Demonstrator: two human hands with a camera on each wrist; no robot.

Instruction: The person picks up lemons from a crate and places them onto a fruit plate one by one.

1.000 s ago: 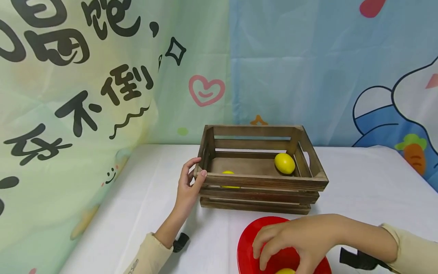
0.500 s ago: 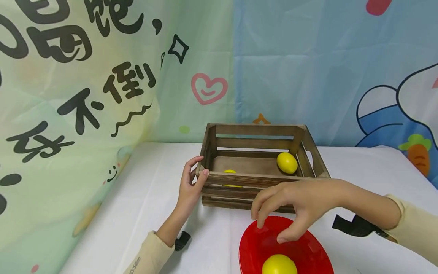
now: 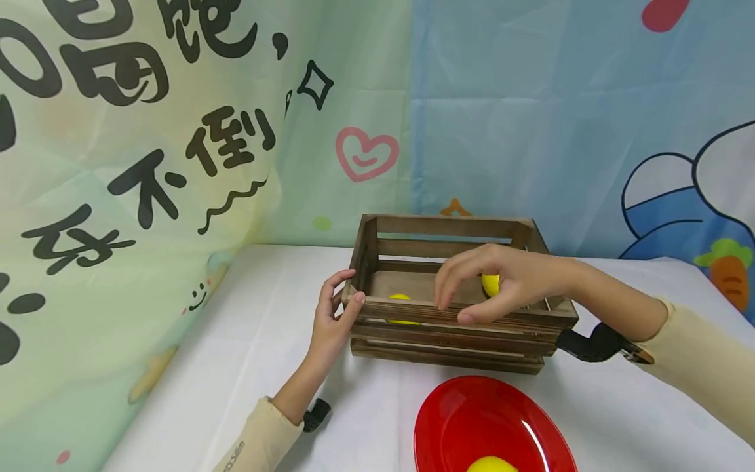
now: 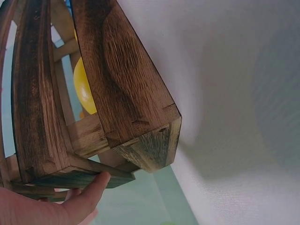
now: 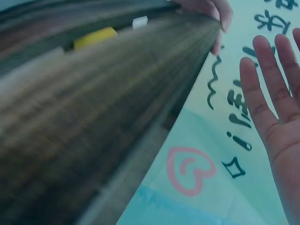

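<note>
Head view, right hand (image 3: 507, 285) half hiding lemon (image 3: 489, 284), grip seemingly empty, left hand (image 3: 335, 314) clasping crate (image 3: 448, 318) corner

A red plate (image 3: 472, 419) sits at the near edge of the white table (image 3: 265, 354), with a yellow lemon (image 3: 491, 465) on its near side. Behind the table hangs a cartoon backdrop (image 3: 177, 131), pale green and blue, with black characters, a pink heart and a carrot.

A crate (image 3: 460, 321) sits mid-frame on the table (image 3: 248, 341) with two lemons (image 3: 402, 299) inside, the left hand (image 3: 333, 321) at its left corner, the right hand (image 3: 501, 285) over its front rim, and a plate (image 3: 472, 419) holding another lemon (image 3: 491, 464) below it.
</note>
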